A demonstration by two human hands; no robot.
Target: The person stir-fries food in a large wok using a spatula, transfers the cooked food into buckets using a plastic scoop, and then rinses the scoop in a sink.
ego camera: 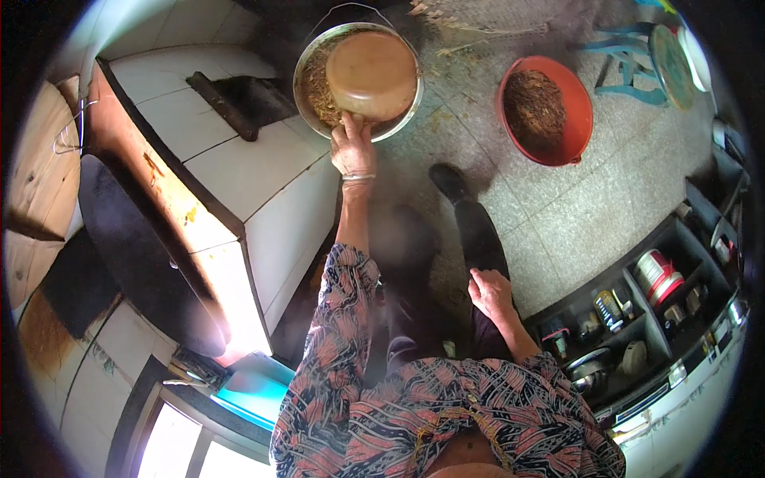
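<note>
My left hand [352,149] grips the near edge or short handle of a brown scoop-like vessel [373,74]. Its rounded bottom faces up, hiding whatever is inside. The vessel lies over a metal bucket [416,113] with a wire bail. Brown, shredded, moist-looking material [317,89] shows around it within the bucket. Lower down, my right hand [493,294] is beside or on my right leg, its index finger extended and the other fingers partly hidden. No object shows in it.
A red plastic basin [583,125] on the tiled floor holds dark brown shredded matter [535,107]. Beyond it is a teal stool [669,69]. A white-tiled stove [269,161] with a dark opening stands left. Shelves [648,299] with jars are right; woven matting [484,15] lies ahead.
</note>
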